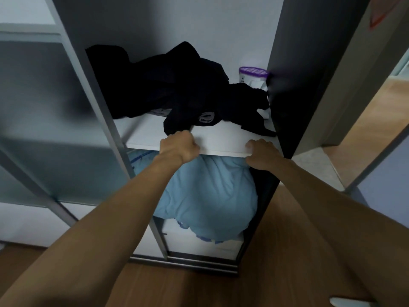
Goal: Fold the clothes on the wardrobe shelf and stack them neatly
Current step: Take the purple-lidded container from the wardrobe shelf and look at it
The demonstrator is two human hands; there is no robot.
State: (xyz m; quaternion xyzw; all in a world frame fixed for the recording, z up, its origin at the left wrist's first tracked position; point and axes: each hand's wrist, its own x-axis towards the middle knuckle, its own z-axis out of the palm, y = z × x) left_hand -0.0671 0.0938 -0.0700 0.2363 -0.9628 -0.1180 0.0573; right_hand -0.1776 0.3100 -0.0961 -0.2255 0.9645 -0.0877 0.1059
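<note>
A frosted sliding door with a grey metal frame (66,111) bounds the compartment on the left. The left hand (179,145) is at the front edge of the white shelf board (223,138), fingers curled against the drooping hem of the heap of crumpled black clothes (172,85); whether it pinches the cloth I cannot tell. The heap fills the shelf's back, leaving a bare front strip. The right hand (261,154) curls over the shelf's lip, thumb beneath. A purple-lidded white tub (253,76) stands just beside the dark side panel (296,63).
</note>
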